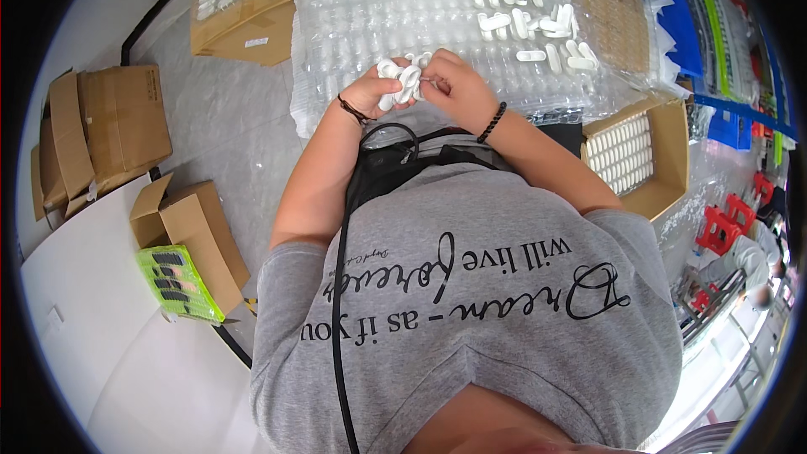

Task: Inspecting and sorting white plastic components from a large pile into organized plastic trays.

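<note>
Several white oval plastic pieces (409, 80) with rounded ends are bunched in my left hand (363, 94), whose fingers and thumb curl round them. Right beside them, my right hand (460, 88) is closed in a pinch against the bunch. What sits between its fingertips is too small to make out. Both hands are above the near edge of a wide stack of clear plastic blister trays (378, 17). More loose white oval pieces (519, 23) lie scattered over the right part of the trays, beyond my right hand.
An open carton (664, 160) with rows of white pieces stands by my right elbow. Another filled carton (244, 34) is at the far left. Brown boxes (126, 126) stand on the left, one near a green package (181, 282). Blue bins (677, 25) and red stools (719, 229) are at right.
</note>
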Tool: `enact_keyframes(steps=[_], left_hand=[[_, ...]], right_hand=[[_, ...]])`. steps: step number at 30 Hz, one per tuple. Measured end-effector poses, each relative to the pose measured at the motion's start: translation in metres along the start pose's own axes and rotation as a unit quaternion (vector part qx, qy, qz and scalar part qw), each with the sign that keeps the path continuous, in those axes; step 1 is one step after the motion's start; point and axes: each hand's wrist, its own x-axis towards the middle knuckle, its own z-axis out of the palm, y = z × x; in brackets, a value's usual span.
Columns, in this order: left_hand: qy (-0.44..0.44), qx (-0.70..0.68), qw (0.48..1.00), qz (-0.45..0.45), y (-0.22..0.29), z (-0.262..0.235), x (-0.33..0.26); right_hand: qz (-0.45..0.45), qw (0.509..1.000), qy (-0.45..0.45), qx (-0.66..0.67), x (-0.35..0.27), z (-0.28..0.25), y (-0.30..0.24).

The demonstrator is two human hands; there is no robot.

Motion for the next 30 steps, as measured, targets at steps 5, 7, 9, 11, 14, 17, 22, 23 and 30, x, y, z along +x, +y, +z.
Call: enact_keyframes(steps=[5,7,9,11,14,17,22,23,30], left_hand=[[0.010,0.007,1.000,-0.011,0.000,0.006,0.007],[0.020,-0.004,1.000,0.018,0.009,0.027,0.013],[0.055,-0.022,0.995,0.082,0.025,0.042,0.014],[0.100,-0.026,0.991,0.087,0.052,0.048,0.026],[0.127,-0.037,0.991,0.026,0.096,0.024,0.070],[0.346,-0.031,0.935,0.071,0.134,0.004,0.128],[0.369,-0.008,0.924,0.096,0.177,-0.033,0.227],[0.372,-0.007,0.922,0.103,0.182,-0.035,0.247],[0.427,0.125,0.895,0.017,0.197,-0.039,0.333]], right_hand=[[-0.054,0.996,0.004,-0.074,-0.001,-0.008,0.012],[-0.020,0.998,0.033,-0.045,-0.002,-0.028,0.003],[0.040,0.992,0.096,-0.068,-0.002,-0.054,0.011],[-0.020,0.914,0.178,-0.363,-0.006,-0.090,0.040],[0.165,0.813,0.118,-0.545,-0.027,-0.114,0.076],[0.220,0.833,0.046,-0.505,-0.037,-0.114,0.100],[0.248,0.824,0.020,-0.509,-0.032,-0.116,0.095],[0.262,0.826,0.015,-0.499,-0.029,-0.118,0.094],[0.311,0.819,-0.003,-0.482,-0.021,-0.119,0.088]])
